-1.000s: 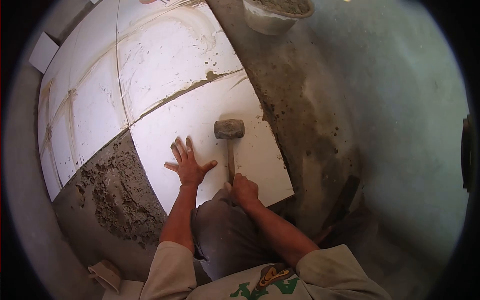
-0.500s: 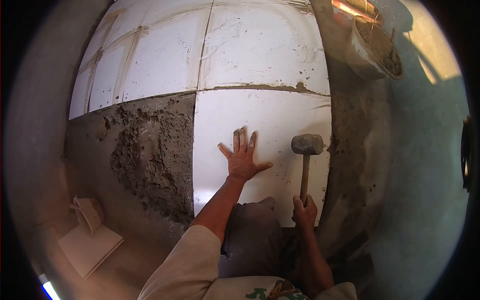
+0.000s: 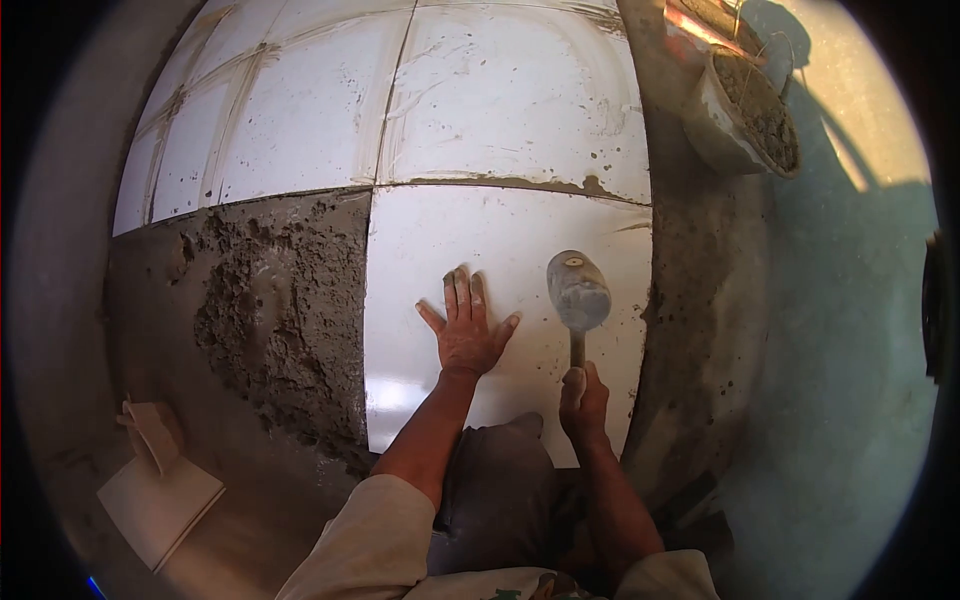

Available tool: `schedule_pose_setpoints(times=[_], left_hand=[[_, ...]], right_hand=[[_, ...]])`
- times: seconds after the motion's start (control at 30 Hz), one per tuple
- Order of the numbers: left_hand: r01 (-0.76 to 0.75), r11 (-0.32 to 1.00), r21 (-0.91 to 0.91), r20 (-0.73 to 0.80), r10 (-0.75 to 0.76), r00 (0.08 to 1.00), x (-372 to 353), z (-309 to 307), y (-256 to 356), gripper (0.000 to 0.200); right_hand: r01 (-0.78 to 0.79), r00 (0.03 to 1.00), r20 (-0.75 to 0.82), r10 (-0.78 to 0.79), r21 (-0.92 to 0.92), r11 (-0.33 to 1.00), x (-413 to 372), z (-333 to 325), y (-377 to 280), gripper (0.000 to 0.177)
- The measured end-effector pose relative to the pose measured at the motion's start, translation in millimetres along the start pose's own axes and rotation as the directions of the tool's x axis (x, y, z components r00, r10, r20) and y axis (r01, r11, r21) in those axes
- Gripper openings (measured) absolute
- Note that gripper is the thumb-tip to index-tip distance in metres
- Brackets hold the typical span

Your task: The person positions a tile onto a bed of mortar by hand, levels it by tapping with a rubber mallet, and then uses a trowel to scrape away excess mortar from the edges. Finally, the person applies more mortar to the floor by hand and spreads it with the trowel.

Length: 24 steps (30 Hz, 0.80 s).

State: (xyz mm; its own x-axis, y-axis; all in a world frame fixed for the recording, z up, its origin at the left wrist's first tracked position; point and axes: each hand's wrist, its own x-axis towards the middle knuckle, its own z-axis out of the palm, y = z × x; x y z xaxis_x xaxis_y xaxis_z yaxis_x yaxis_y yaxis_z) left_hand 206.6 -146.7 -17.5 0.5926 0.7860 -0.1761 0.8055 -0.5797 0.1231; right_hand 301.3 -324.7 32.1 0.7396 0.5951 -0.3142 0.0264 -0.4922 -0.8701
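Left hand (image 3: 467,335): fingers spread, palm down on the near white tile (image 3: 500,300)
Right hand (image 3: 586,402): gripping the mallet (image 3: 579,290) — over that tile

1. A pale bucket (image 3: 715,130) stands at the upper right near the wall (image 3: 850,320), holding a rough grey mix (image 3: 760,105).
2. Just beyond it, a reddish object (image 3: 705,28) catches light, only partly in view.
3. Sunlight (image 3: 880,85) falls on the wall, broken by a dark shadow (image 3: 780,35).
4. At the lower left, flat square pieces (image 3: 160,510) lie stacked, with a brownish object (image 3: 153,437) on or against their far edge.
5. A dark object (image 3: 932,305), too unclear to identify, shows at the right edge.
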Motion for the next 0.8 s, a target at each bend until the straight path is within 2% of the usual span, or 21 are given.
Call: schedule_pose_setpoints(times=[0.07,0.17,0.27,0.33,0.43,0.53,0.57,0.63,0.67,0.73,0.8], left_hand=[[0.013,1.000,-0.022,0.017,-0.013,1.000,-1,-1,1,0.100],[0.039,0.997,-0.060,0.024,-0.038,0.999,8,-7,1,0.098],[0.024,0.994,-0.104,0.033,-0.021,0.999,2,-6,0,0.096],[0.026,0.996,-0.089,-0.004,-0.027,1.000,1,-5,0,0.097],[0.011,0.993,-0.118,-0.007,-0.012,1.000,-1,-5,-1,0.098],[0.018,0.995,-0.102,0.027,-0.016,1.000,0,-7,-2,0.097],[0.024,0.995,-0.100,-0.006,-0.025,1.000,0,-2,-3,0.097],[0.025,0.994,-0.106,-0.052,-0.031,0.998,1,-3,0,0.097],[0.030,0.994,-0.108,-0.034,-0.033,0.999,6,-5,-1,0.097],[0.054,0.993,-0.107,0.022,-0.052,0.998,-4,-6,-2,0.097],[0.062,0.990,-0.129,0.013,-0.061,0.998,3,-8,-1,0.098]], right_hand=[[-0.004,0.997,0.068,0.034,-0.403,0.915,26,19,21,0.049],[-0.011,0.994,0.098,0.043,-0.312,0.950,38,19,-24,0.052],[0.008,0.991,0.133,0.028,-0.258,0.966,25,11,-37,0.051],[0.030,0.996,0.088,-0.008,-0.248,0.968,16,7,-42,0.048],[0.074,0.987,0.148,-0.055,-0.123,0.990,10,4,-43,0.043],[0.154,0.988,0.046,-0.148,-0.201,0.967,19,16,-28,0.045],[0.155,0.988,0.040,-0.150,-0.208,0.966,24,19,-19,0.045],[0.030,0.999,0.027,-0.021,-0.391,0.920,38,23,-15,0.048],[0.046,0.999,0.022,-0.041,-0.393,0.919,45,22,-14,0.048],[0.039,0.999,0.041,-0.030,-0.222,0.974,32,14,-25,0.052],[0.017,0.998,0.059,-0.008,-0.158,0.987,20,3,-30,0.052]])
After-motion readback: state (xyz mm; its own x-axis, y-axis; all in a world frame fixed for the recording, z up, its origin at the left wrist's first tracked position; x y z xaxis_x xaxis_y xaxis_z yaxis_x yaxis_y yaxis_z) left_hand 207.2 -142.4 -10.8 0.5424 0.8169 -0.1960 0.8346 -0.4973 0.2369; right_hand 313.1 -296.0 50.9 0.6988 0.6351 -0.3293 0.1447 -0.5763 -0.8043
